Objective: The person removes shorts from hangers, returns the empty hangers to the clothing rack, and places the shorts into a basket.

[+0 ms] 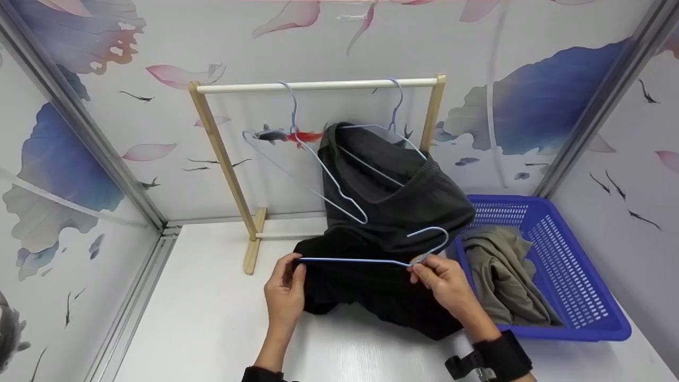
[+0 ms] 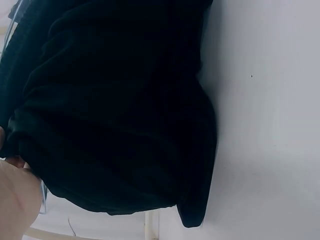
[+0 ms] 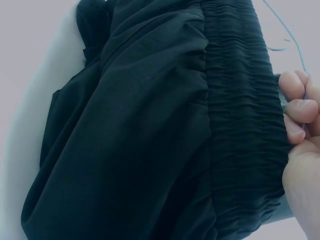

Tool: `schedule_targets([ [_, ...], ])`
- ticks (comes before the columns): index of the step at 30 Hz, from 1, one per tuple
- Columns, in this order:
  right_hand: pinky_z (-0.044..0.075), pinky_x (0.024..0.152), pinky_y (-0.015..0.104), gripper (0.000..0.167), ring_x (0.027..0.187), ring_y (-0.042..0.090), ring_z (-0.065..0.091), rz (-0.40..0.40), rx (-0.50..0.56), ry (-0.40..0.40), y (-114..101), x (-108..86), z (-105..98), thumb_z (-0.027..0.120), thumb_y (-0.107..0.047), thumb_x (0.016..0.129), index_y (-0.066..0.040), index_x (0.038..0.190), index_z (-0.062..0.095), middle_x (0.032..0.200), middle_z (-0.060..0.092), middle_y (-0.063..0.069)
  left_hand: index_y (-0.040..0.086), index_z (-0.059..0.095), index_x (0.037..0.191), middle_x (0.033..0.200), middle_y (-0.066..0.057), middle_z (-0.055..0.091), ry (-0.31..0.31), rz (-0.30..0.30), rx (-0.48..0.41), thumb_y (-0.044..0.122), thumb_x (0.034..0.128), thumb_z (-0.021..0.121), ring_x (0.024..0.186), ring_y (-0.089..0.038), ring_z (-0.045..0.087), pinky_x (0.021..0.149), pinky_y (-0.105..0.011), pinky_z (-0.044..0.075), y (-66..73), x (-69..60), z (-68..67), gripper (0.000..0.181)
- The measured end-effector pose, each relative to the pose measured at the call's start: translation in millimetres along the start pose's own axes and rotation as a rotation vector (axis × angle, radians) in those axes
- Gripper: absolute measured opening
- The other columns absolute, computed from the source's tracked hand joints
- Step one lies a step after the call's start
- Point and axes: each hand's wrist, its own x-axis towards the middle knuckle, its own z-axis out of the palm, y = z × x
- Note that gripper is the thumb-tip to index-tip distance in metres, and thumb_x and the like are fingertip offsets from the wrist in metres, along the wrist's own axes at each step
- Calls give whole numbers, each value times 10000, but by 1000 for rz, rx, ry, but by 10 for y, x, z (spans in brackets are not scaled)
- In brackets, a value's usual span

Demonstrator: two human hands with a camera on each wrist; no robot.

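Note:
Black shorts (image 1: 366, 297) with a gathered elastic waistband (image 3: 237, 115) hang down over the white table. A light-blue wire hanger (image 1: 350, 260) lies along their waistband, its hook rising at the right. My left hand (image 1: 285, 297) pinches the left end of the waistband, where the hanger's end reaches; the exact contact is partly hidden. At the base of the hook, my right hand (image 1: 443, 281) grips the hanger between thumb and fingers. The right wrist view shows these curled fingers (image 3: 300, 111) just beyond the waistband.
Behind stands a rack with a white rail (image 1: 339, 85) and wooden posts. From it hang a bare blue hanger (image 1: 331, 175) and another carrying a dark grey garment (image 1: 392, 212). On the right, a blue basket (image 1: 594, 276) contains an olive garment (image 1: 504, 281).

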Motion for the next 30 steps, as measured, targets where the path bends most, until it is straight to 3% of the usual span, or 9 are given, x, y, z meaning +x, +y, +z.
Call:
schedule_targets([
  [8,381,466,243,219,536,139,468,-46,12,0,20,-18,27,596,108,975,-4,823,708,718,641,136,-68,663,1115,1032,-188,708,45,-2,-44,-109,953,650,893,-42,636,770,-135,528,8,-36,34,168],
  [13,368,461,254,230,540,100,454,-11,22,10,34,-32,48,586,100,985,3,811,702,721,639,143,-95,651,1138,1072,-198,692,78,0,-97,-75,974,644,935,-45,648,815,-139,536,22,-51,62,165],
  [17,383,482,235,244,554,105,470,9,14,27,32,-31,62,588,95,986,-10,795,698,732,646,144,-106,633,1173,1121,-195,667,83,-48,-121,-52,995,626,983,-43,640,851,-144,531,37,-62,87,186],
  [22,382,505,196,243,570,86,469,66,15,43,19,-26,66,594,71,995,-22,800,705,739,650,134,-94,625,1199,1154,-167,648,78,-107,-149,-4,1013,626,1028,-72,635,882,-155,524,60,-63,104,206],
  [30,336,497,162,213,550,31,423,167,81,58,21,-30,63,570,76,1005,48,839,701,682,627,113,-98,617,1216,1193,-186,642,44,-127,-160,-17,1007,627,1086,-31,630,915,-155,514,60,-60,98,225],
])
